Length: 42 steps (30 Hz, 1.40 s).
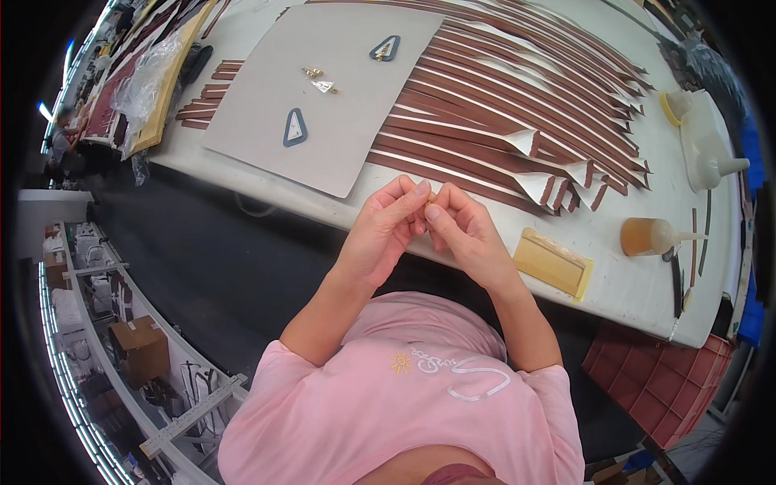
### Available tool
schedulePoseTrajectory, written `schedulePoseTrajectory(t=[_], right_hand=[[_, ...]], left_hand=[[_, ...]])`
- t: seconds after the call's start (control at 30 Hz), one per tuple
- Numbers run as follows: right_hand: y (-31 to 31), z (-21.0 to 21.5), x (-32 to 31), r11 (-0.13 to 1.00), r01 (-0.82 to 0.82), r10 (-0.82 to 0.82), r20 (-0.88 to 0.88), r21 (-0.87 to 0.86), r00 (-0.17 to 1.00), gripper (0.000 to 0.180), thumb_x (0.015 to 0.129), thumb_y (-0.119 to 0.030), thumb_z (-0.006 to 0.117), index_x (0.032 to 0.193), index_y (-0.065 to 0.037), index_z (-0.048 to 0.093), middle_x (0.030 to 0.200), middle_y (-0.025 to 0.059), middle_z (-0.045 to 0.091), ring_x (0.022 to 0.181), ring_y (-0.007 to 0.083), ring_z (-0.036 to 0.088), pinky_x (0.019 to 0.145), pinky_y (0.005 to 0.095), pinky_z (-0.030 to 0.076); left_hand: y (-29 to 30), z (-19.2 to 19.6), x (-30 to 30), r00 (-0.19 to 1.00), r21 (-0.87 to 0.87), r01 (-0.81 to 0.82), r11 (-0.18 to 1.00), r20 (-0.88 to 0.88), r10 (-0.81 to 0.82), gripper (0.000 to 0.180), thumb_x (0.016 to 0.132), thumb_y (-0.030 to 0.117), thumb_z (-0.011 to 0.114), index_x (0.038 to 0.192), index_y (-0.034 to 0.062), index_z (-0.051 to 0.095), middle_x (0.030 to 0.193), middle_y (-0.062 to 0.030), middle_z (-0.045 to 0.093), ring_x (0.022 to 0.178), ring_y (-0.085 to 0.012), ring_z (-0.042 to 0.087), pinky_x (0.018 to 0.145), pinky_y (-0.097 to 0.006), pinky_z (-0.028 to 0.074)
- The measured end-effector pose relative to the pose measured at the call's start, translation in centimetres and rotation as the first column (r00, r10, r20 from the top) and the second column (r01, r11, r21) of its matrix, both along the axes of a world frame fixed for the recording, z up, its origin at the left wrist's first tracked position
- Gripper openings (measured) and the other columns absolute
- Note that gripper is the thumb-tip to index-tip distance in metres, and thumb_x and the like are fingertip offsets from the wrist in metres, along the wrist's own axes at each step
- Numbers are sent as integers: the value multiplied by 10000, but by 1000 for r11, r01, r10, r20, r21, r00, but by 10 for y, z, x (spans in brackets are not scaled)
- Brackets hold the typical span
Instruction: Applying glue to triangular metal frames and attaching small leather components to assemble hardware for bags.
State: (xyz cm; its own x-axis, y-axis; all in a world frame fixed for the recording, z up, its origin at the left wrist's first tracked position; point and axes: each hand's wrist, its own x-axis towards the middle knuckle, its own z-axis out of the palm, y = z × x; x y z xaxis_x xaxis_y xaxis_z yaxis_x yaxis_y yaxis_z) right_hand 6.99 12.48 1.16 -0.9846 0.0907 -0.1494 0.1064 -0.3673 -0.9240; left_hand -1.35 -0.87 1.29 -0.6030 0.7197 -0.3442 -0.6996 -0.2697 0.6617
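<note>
My left hand (386, 222) and my right hand (465, 225) meet at the near edge of the table, fingertips pinched together. Between them is something tiny, mostly hidden by the fingers, too small to name. Just beyond lies a grey board (323, 105). On it rest two dark blue-grey triangular pieces, a nearer one (296, 128) with a white middle and a farther one (385, 48) with gold-coloured metal bits in it. Small gold-coloured metal parts (312, 73) and a little clear plastic piece (324, 86) sit between the two triangles.
Long brown strips with white edges (517, 97) cover the table right of the board. A yellowish block (554, 263), a squeeze bottle of amber liquid (647, 237) and a larger white bottle (707, 145) stand at the right. A red crate (659, 380) sits below the table's right end.
</note>
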Motion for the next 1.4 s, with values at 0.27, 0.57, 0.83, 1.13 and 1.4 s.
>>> schedulePoseTrajectory(t=[0.27, 0.57, 0.83, 1.13, 1.4], right_hand=[[1, -10, 7, 988, -90, 87, -27, -125, 996, 77, 991, -104, 483, 933, -82, 437, 881, -21, 475, 726, 39, 448, 627, 189, 382], [8, 0, 10, 993, -99, 97, -32, -71, 995, 138, 994, -156, 479, 1051, -35, 514, 918, 40, 577, 853, 108, 561, 822, 271, 444], [4, -1, 7, 999, 9, -7, -35, 49, 999, 172, 1025, -196, 489, 1031, -29, 531, 849, 24, 589, 797, 82, 551, 768, 247, 457], [0, 7, 10, 998, 32, -32, 8, 54, 999, 128, 970, -142, 586, 896, -42, 559, 813, 16, 594, 742, 90, 554, 729, 237, 453], [1, 3, -4, 977, 203, -201, -43, 56, 979, 114, 952, -108, 614, 897, -14, 582, 821, 54, 634, 744, 106, 599, 694, 266, 527]], left_hand=[[0, -1, 1, 1000, -51, -6, 999, 15, 7, 217, 972, 246, 611, 813, 104, 569, 738, 24, 575, 647, -38, 499, 617, -179, 418], [-2, 2, -9, 998, -10, 21, 1000, 59, -20, 218, 966, 276, 619, 835, 108, 574, 731, 22, 585, 635, -42, 499, 608, -187, 414], [-6, 8, -1, 985, -33, -31, 999, -168, 25, 186, 946, 225, 648, 830, 108, 562, 743, 35, 573, 659, -27, 478, 611, -187, 392], [-16, 6, -5, 921, -53, 132, 990, -362, -142, 187, 966, 230, 616, 883, 83, 538, 796, 26, 595, 690, -14, 491, 599, -176, 393], [-70, 9, -104, 547, -236, -625, 744, -812, 202, 251, 983, 252, 588, 813, 66, 591, 552, 76, 419, 439, 2, 328, 412, -174, 237]])
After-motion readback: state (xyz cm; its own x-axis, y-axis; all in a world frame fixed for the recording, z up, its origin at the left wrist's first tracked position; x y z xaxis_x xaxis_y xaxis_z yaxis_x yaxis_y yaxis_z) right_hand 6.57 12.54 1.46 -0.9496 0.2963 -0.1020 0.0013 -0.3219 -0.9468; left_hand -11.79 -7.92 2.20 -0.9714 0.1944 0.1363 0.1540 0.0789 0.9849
